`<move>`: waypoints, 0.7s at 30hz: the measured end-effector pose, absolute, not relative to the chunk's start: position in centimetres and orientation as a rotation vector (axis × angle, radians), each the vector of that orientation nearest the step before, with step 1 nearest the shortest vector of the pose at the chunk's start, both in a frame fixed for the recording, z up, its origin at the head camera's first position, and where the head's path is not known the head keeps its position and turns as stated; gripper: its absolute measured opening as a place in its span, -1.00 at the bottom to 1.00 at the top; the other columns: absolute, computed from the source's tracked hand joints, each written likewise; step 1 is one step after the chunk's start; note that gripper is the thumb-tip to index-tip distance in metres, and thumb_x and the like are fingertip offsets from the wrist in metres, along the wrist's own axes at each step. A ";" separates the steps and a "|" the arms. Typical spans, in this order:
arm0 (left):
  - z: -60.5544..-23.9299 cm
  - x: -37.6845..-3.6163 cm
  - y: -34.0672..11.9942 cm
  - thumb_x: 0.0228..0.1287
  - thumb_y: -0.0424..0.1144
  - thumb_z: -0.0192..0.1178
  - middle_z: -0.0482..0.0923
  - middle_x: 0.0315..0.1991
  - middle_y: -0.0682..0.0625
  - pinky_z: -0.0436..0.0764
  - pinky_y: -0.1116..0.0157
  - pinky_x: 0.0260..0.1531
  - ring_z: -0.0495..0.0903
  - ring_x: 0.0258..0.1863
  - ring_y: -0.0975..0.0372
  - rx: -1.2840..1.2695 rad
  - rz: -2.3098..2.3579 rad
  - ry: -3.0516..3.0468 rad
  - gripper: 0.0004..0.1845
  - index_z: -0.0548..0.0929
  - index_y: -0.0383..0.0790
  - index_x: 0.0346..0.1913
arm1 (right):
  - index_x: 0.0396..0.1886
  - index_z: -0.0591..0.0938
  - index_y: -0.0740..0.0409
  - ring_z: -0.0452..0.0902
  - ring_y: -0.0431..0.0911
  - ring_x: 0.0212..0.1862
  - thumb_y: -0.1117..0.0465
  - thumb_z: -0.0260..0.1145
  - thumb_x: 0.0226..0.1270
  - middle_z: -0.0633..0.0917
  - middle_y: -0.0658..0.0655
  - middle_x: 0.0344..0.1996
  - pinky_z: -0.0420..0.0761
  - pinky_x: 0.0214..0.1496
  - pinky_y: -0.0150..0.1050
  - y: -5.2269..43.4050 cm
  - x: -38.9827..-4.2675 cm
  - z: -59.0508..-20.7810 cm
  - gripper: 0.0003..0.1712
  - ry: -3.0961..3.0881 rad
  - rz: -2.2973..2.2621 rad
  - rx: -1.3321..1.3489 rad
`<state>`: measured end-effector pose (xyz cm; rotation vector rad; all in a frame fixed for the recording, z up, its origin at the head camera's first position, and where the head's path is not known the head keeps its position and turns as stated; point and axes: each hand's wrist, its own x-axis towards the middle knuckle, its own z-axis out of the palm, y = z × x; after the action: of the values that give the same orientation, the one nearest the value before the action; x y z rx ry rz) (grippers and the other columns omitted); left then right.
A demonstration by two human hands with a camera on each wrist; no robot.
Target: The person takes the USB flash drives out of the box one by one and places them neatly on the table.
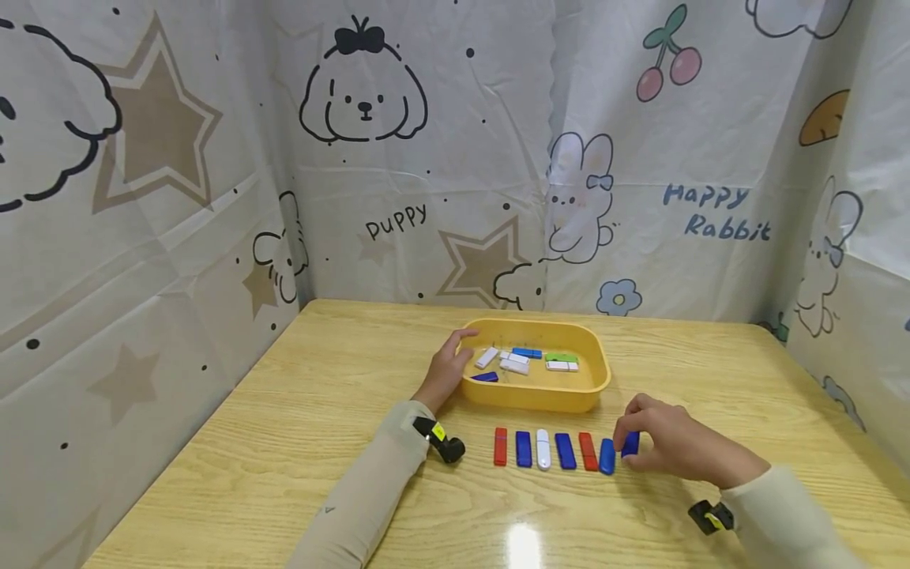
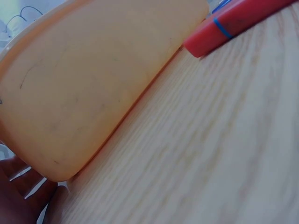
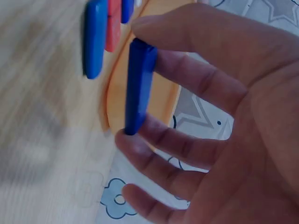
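Observation:
In the head view my right hand (image 1: 661, 438) pinches a dark blue USB stick (image 1: 629, 444) at the right end of a row on the table. The right wrist view shows this stick (image 3: 140, 86) held lengthwise between thumb and fingertips. Left of it in the row lie a lighter blue stick (image 1: 607, 457), a red one (image 1: 588, 451), dark blue ones (image 1: 565, 451), a white one (image 1: 543, 450) and another red stick (image 1: 501, 446). My left hand (image 1: 446, 367) grips the left end of a yellow plastic tray (image 1: 536, 397), its fingers along the outer wall.
Inside the tray lie several more sticks: white ones (image 1: 486, 358), a blue one (image 1: 527, 353), a green one (image 1: 562, 358) and a dark blue one (image 1: 486, 377). Behind the wooden table (image 1: 341, 356) hangs a printed curtain (image 1: 455, 174), with more curtain at both sides.

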<state>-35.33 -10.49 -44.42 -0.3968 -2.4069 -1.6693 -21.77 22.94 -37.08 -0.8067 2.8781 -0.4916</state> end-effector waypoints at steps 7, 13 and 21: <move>-44.3 -35.3 -10.5 0.40 -0.25 -0.08 0.33 0.37 -0.05 0.14 0.01 0.36 0.20 0.40 0.07 -0.406 -1.665 -2.406 -0.59 0.45 -0.08 0.27 | -0.35 0.71 -0.08 0.42 -0.16 -0.30 0.11 0.56 -0.09 0.53 -0.06 -0.33 0.31 -0.27 -0.08 22.3 -21.6 -37.5 -0.75 2.882 -0.336 -0.647; -44.5 -35.5 -10.6 0.40 -0.26 -0.06 0.35 0.35 -0.04 0.16 0.04 0.36 0.23 0.38 0.10 -0.392 -1.659 -2.397 -0.60 0.47 -0.06 0.25 | -0.37 0.67 -0.10 0.42 -0.13 -0.29 0.10 0.56 -0.12 0.54 -0.02 -0.34 0.30 -0.23 -0.05 22.0 -21.7 -37.5 -0.72 2.816 -0.273 -0.559; -44.6 -35.5 -10.5 0.40 -0.26 -0.07 0.33 0.37 -0.04 0.14 0.02 0.36 0.20 0.40 0.09 -0.410 -1.670 -2.406 -0.60 0.45 -0.08 0.27 | -0.15 0.66 -0.13 0.35 -0.10 -0.32 0.06 0.56 -0.08 0.52 0.00 -0.31 0.28 -0.18 -0.04 22.0 -21.7 -37.9 -0.58 2.784 -0.285 -0.487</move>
<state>-35.53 -10.48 -44.58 -0.4101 -2.4057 -1.6703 -21.69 21.97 -37.87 -0.4869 2.7843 -0.2852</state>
